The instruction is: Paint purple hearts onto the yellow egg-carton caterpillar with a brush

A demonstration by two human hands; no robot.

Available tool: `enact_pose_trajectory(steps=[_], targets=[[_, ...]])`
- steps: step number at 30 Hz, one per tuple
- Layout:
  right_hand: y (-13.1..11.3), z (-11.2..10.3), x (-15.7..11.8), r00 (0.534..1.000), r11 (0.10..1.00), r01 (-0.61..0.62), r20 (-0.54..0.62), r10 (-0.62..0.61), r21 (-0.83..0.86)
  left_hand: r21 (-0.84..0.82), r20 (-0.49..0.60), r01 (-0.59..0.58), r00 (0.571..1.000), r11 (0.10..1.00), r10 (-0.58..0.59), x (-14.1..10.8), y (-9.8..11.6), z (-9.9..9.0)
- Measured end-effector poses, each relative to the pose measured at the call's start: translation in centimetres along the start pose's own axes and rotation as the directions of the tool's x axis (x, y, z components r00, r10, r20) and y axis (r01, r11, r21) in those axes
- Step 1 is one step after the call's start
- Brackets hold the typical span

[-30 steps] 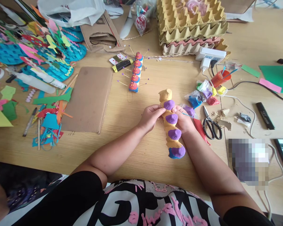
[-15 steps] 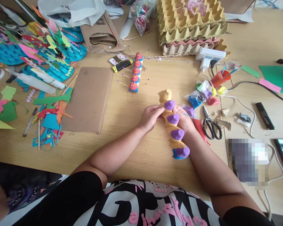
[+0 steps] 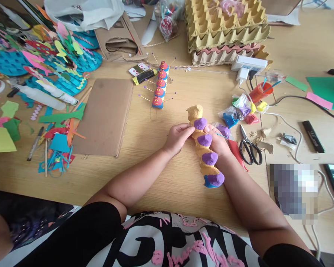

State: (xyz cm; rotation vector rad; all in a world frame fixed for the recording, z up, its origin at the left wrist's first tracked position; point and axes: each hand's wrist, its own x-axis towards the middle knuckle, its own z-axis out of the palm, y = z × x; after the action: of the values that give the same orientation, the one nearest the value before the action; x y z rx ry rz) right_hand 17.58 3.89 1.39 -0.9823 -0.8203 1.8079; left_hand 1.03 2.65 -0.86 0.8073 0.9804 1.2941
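Note:
Between my two hands I hold an egg-carton strip (image 3: 204,151), tan with purple clay on several of its bumps and blue clay on the nearest end. Its farthest bump is bare. My left hand (image 3: 178,139) grips the strip's left edge near the first purple bump, fingers closed. On the opposite edge my right hand (image 3: 217,141) pinches it, its fingers partly hidden behind the strip. Farther back stands a finished-looking caterpillar (image 3: 160,86) in red and blue, with pin-like sticks at its sides. Just beyond my right hand lies a bag of purple clay (image 3: 224,130).
Scissors (image 3: 249,146) and a red packet (image 3: 237,154) lie right of my right hand. Behind are clay bags (image 3: 231,118), an orange cup (image 3: 260,93), a power strip (image 3: 249,63) and stacked egg trays (image 3: 228,33). Left are a cardboard sheet (image 3: 104,116) and paper scraps (image 3: 59,142).
My hands and the strip stay almost still. At the far left edge, the yellow-green paper has shifted upward over the pink and green scraps.

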Motion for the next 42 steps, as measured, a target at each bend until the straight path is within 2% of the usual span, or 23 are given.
enact_pose_trajectory(steps=[28,35,42], targets=[[0.45,-0.48,0.71,0.999,0.999,-0.026,0.032,0.025,0.041,0.028,-0.068,0.034,0.997,0.999,-0.032,0.07,0.65,0.2],[0.3,0.04,0.4,1.0,0.997,-0.015,0.002,0.015,0.081,0.028,-0.023,-0.001,1.0,1.0,0.002,-0.15,0.16,0.15],[0.4,-0.13,0.37,1.0,0.997,-0.016,0.025,0.015,0.07,0.0,-0.011,-0.001,1.0,1.0,0.001,0.0,-0.16,0.09]])
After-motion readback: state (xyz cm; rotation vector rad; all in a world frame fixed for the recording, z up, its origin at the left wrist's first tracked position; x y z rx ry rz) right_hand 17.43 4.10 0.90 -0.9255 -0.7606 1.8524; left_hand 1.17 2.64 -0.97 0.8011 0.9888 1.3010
